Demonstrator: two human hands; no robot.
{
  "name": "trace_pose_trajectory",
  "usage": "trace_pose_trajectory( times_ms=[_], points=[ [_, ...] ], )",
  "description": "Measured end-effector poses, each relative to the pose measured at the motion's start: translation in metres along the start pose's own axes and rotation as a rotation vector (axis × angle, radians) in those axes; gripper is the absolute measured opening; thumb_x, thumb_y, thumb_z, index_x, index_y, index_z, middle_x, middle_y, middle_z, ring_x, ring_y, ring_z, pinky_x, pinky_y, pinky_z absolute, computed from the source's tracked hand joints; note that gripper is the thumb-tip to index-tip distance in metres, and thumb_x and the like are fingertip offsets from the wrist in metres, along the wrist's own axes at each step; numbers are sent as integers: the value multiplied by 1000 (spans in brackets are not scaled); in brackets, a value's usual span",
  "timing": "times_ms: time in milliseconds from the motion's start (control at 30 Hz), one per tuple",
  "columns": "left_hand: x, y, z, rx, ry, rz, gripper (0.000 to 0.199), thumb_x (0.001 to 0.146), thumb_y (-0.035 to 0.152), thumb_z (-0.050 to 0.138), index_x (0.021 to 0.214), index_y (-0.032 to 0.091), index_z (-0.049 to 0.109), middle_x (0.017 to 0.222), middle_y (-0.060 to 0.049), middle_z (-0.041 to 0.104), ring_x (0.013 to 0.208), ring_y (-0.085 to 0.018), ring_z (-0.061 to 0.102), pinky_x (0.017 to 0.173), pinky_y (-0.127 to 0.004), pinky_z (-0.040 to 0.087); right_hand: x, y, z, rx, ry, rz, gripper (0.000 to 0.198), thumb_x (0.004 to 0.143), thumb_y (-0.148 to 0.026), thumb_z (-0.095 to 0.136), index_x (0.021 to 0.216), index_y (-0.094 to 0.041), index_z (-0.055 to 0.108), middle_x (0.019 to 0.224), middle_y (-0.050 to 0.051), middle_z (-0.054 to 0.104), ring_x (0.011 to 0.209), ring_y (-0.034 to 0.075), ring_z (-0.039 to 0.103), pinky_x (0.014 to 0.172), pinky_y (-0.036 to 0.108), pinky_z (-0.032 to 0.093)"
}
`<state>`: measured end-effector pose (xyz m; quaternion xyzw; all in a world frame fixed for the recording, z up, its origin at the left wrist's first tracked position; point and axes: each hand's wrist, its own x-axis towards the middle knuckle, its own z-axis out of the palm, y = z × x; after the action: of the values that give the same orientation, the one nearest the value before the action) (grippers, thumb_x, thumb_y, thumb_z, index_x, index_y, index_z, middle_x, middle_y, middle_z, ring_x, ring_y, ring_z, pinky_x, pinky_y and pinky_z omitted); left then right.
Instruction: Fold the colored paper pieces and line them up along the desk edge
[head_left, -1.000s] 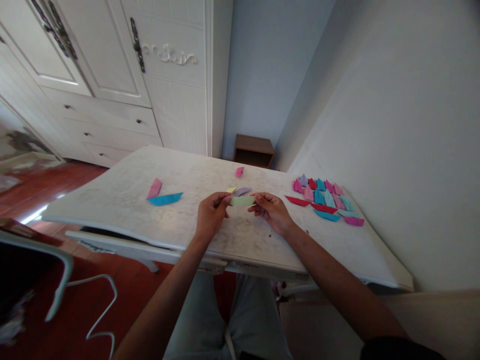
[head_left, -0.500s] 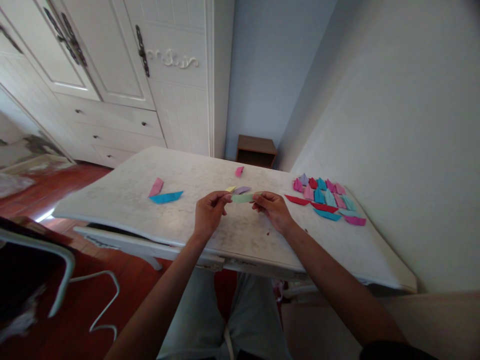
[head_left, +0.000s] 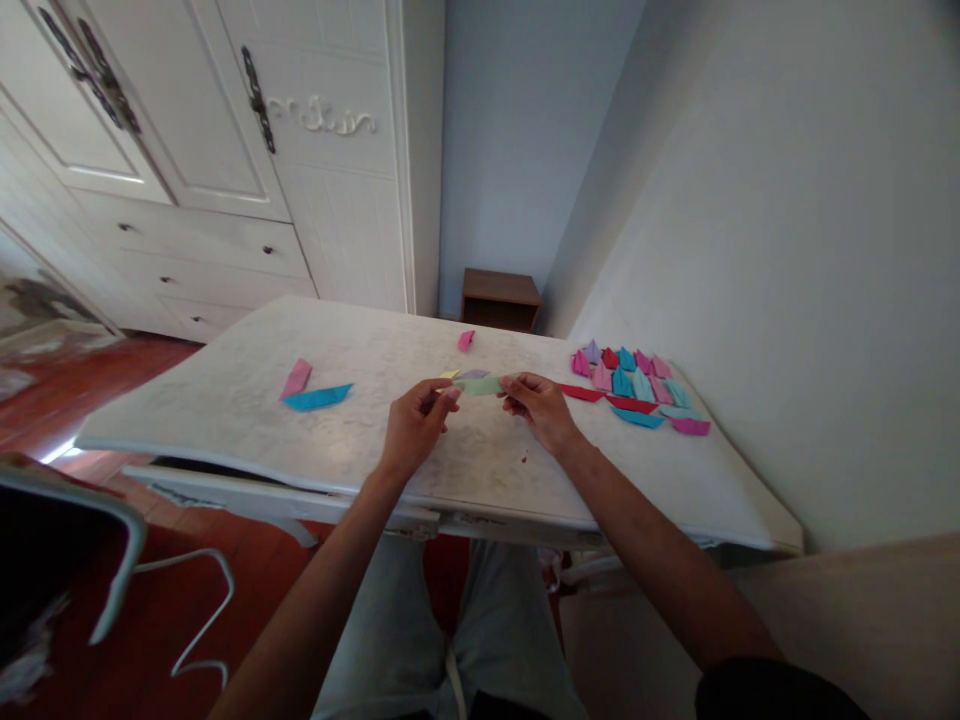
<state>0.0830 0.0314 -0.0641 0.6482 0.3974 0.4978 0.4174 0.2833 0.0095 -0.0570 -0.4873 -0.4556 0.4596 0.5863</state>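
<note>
Between my two hands, a pale green folded paper boat (head_left: pixel 480 386) is stretched out level above the table. My left hand (head_left: pixel 417 422) pinches its left tip between thumb and fingers. Its right tip sits in the pinch of my right hand (head_left: pixel 541 408). Just behind it on the table lie a lilac folded paper (head_left: pixel 474 374) and a yellow folded paper (head_left: pixel 449 374), both partly hidden. Right of my right hand, a red paper boat (head_left: pixel 582 393) lies flat.
On the white table (head_left: pixel 390 350), a blue paper boat (head_left: pixel 318 398) and a pink folded paper (head_left: pixel 297 377) lie at left. A magenta folded paper (head_left: pixel 466 340) is near the back edge. Several coloured paper boats (head_left: pixel 622 382) stand in rows by the right wall.
The view has shifted slightly, so the table and papers appear further left. Both hands still hold the green paper by its ends, which now shows a little more of its face.
</note>
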Motion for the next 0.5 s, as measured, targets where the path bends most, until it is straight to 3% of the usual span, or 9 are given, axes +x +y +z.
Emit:
trace_pose_trajectory(
  times_ms=[67, 200, 300, 500],
  points=[
    [-1, 0, 1, -32, -54, 18, 41, 81, 45, 65, 107, 14, 67, 72, -3, 70, 52, -11, 58, 46, -19, 47, -1, 2, 2, -62, -56, -10, 34, 69, -50, 77, 67, -17, 68, 59, 0, 64, 50, 8, 51, 49, 20, 37],
    [-2, 4, 0, 22, -84, 23, 29, 80, 40, 64, 88, 14, 71, 68, -3, 69, 46, -9, 55, 44, -19, 44, -5, 4, 5, -101, -138, -19, 32, 69, -48, 76, 70, -17, 68, 57, -1, 63, 50, 8, 52, 51, 21, 39],
    [-2, 9, -2, 62, -104, 48, 26, 80, 39, 63, 86, 15, 71, 68, -2, 69, 47, -9, 55, 46, -19, 45, -11, 1, 8, -91, -173, -6, 34, 65, -47, 79, 75, -16, 69, 60, -1, 65, 52, 9, 55, 52, 21, 41],
    [-3, 13, -4, 162, -145, 38, 33, 84, 46, 56, 79, 15, 68, 68, -2, 68, 49, -10, 56, 49, -20, 44, -26, -4, 4, -26, -105, -47, 35, 65, -46, 79, 77, -15, 68, 61, -2, 64, 52, 9, 57, 49, 20, 41]
  ],
)
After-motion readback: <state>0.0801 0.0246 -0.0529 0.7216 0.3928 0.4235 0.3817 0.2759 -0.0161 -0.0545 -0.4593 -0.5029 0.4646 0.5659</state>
